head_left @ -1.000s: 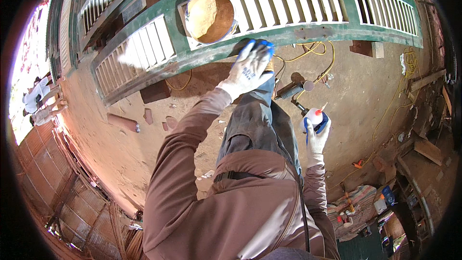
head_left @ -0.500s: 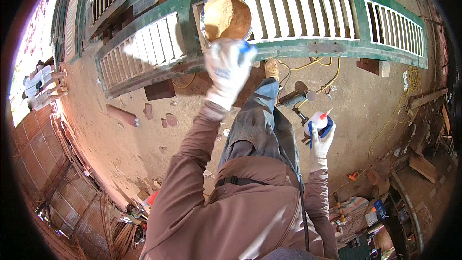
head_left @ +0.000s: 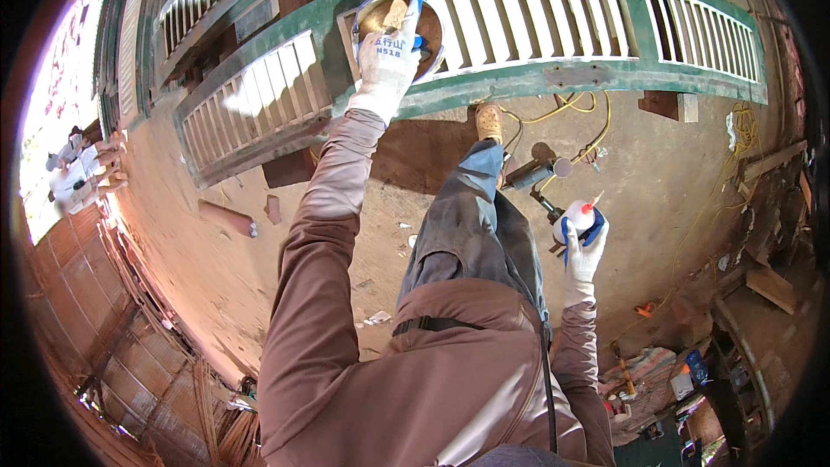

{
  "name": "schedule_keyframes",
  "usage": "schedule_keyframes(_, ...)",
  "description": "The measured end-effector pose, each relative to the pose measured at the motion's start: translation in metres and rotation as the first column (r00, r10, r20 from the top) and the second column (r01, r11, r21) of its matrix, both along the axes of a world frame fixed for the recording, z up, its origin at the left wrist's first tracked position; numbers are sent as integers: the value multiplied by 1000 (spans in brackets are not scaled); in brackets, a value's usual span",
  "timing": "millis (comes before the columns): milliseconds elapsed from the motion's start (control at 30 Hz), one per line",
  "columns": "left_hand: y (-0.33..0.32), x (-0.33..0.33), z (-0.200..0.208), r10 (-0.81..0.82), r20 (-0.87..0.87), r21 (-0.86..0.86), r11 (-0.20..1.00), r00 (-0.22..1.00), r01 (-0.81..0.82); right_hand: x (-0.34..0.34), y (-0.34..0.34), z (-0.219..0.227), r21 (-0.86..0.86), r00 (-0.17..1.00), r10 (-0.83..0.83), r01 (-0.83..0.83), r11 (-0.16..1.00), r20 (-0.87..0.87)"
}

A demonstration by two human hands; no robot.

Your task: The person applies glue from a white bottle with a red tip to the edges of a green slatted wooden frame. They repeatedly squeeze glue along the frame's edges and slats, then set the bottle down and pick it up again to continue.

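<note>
Left hand (head_left: 389, 56): over far bucket (head_left: 431, 33); cannot tell whether fingers grip
Right hand (head_left: 585, 251): fingers clamped around red-tipped squeeze bottle (head_left: 577, 215), nearer
Green slatted frame (head_left: 519, 79): beneath bucket

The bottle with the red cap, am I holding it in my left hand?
No, the bottle is in the right hand, while the left hand is at the round tub.

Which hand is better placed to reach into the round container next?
Likely the left hand: it is over the round container; the right hand, farther off, holds a white bottle.
</note>
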State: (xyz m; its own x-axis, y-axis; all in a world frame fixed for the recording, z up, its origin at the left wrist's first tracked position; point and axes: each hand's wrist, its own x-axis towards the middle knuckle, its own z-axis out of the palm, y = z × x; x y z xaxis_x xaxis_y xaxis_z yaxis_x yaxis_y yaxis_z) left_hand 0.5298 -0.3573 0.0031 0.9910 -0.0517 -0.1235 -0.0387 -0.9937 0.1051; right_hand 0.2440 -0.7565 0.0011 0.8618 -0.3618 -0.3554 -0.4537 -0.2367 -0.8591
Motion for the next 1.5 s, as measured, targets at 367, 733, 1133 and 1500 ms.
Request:
schedule_keyframes(367, 17, -15, 19, 212, -198, -915, 311, 957, -258, -22, 1, 0, 52, 997, -77, 78, 996, -15)
schedule_keyframes(733, 5, -49, 47, 52, -279, -960, -53, 959, -276, -38, -1, -7, -1, 998, -56, 56, 998, -7)
schedule_keyframes(1133, -60, -87, -23, -40, 283, -504, 844, 958, 184, -37, 18, 2, 67, 997, -74, 76, 995, -29)
schedule_keyframes(1500, -56, -101, -75, -271, 490, -278, 852, 829, 443, -39, 21, -7, 48, 998, -56, 57, 997, -32)
